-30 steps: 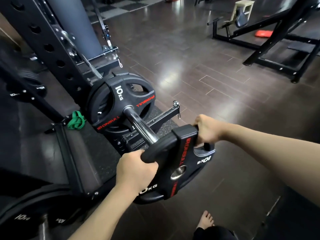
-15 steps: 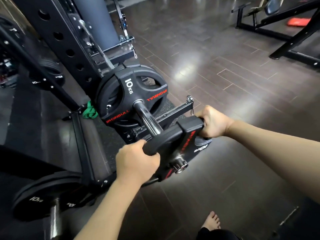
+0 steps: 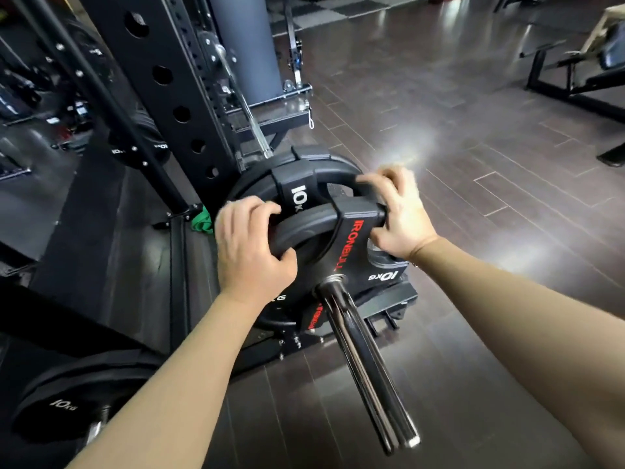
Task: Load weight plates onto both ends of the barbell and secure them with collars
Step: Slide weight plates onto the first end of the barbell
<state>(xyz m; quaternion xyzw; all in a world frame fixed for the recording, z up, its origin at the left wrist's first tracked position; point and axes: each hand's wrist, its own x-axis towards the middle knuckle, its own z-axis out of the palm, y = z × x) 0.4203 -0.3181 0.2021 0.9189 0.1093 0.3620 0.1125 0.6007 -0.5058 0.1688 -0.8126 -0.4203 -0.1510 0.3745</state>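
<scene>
A black 10 kg plate with red lettering sits on the chrome barbell sleeve, close against another 10 kg plate behind it. My left hand grips the near plate's rim on the left. My right hand holds its grip opening on the right, fingers partly lifted and blurred. The sleeve's bare end sticks out toward me. No collar is visible.
A black perforated rack upright and a slanted bar stand to the left. More 10 kg plates rest at bottom left. A green band lies by the rack base. A bench frame stands far right on dark wooden flooring.
The near plate has slid along the sleeve from its tip up against the inner plate, both hands moving with it. The sleeve end now shows bare in front.
</scene>
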